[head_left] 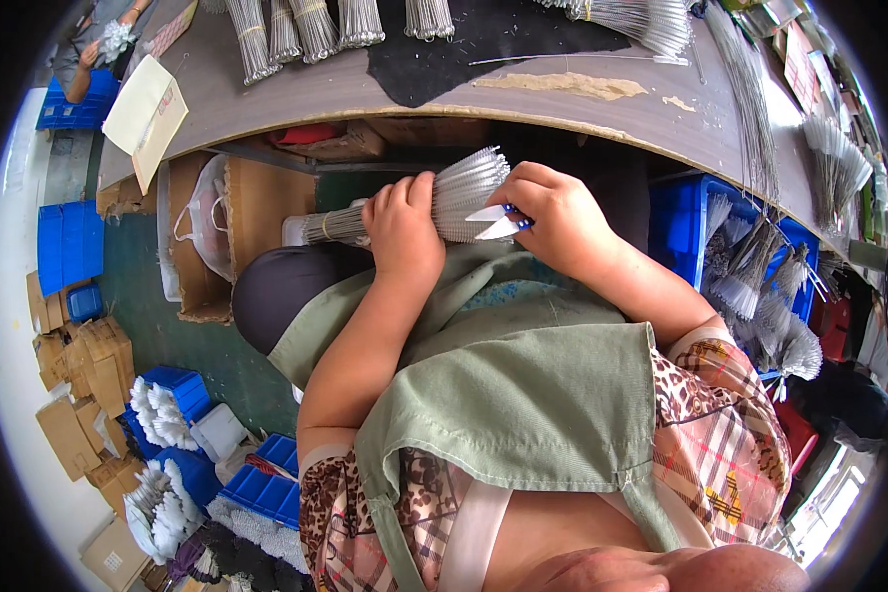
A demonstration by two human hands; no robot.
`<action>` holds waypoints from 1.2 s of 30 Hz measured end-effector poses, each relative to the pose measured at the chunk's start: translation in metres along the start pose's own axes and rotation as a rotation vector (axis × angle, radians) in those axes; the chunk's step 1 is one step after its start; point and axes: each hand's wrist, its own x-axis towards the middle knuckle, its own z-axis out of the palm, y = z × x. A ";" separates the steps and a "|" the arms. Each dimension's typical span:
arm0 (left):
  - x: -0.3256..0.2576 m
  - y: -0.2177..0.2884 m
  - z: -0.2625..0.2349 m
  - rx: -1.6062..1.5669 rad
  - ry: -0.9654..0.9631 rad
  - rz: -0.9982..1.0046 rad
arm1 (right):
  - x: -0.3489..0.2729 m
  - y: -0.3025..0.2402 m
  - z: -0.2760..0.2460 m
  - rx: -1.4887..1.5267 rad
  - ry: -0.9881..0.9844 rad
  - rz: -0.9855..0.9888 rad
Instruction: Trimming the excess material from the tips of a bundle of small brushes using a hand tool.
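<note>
My left hand point(405, 227) is closed round a thick bundle of wire-handled brushes point(464, 192) lying across my lap. Their pale bristle ends point to the right, and the thin metal stems run out to the left of the hand. In my right hand point(562, 217) is a small pair of scissors point(503, 223), with blue showing at the grip. Its two blades stand apart and point left, over the bristle ends. The fingers of my right hand also rest close to the bundle's right edge; whether they touch it is hard to tell.
Tied bundles of metal stems point(316, 30) and a black mat point(483, 49) lie on the worktable point(266, 109) ahead. A blue crate point(681, 222) with brush bundles stands at right. An open cardboard box point(266, 212) sits under the table. At far left, another person's hand point(90, 55) holds white bristles.
</note>
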 end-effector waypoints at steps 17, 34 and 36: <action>0.000 -0.008 0.021 -0.433 0.003 0.028 | 0.021 0.008 -0.042 0.859 0.662 0.101; 0.005 0.001 0.011 -0.561 -0.354 -0.185 | 0.024 0.005 0.005 0.162 0.383 -0.030; 0.004 0.002 0.013 -0.581 -0.388 -0.214 | 0.028 0.007 0.004 0.161 0.391 -0.035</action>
